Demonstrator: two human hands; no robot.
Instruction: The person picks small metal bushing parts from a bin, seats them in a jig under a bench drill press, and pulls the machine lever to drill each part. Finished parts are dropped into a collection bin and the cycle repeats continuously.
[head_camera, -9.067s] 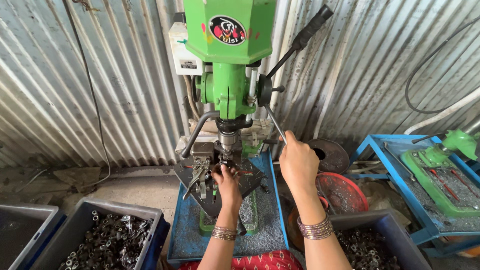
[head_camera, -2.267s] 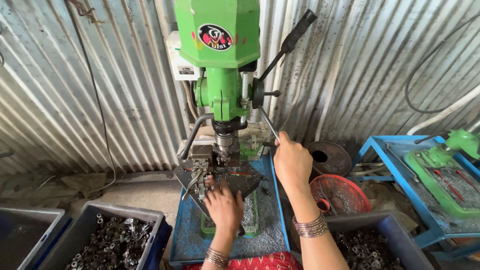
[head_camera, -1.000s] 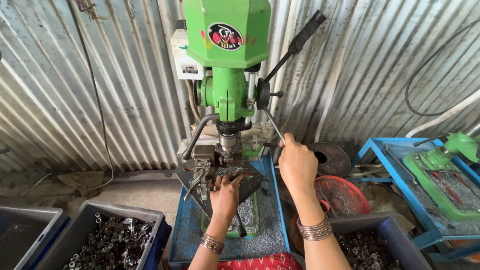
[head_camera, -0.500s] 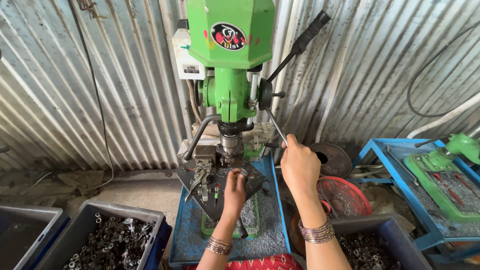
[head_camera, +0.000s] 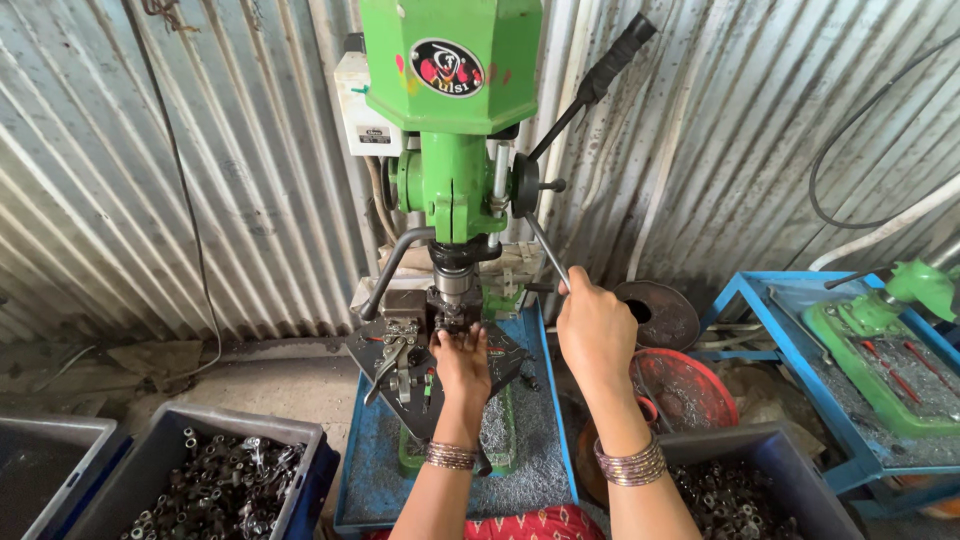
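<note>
The left hand (head_camera: 462, 362) has moved back up from the table (head_camera: 440, 375) to the chuck (head_camera: 455, 300), fingers pinching a small part there; the right hand (head_camera: 592, 325) keeps gripping the lever (head_camera: 548, 252).

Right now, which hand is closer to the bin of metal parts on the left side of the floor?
Left. The left hand is at the drill chuck, above and right of the left bin; the right hand grips the feed lever, farther right.
</note>
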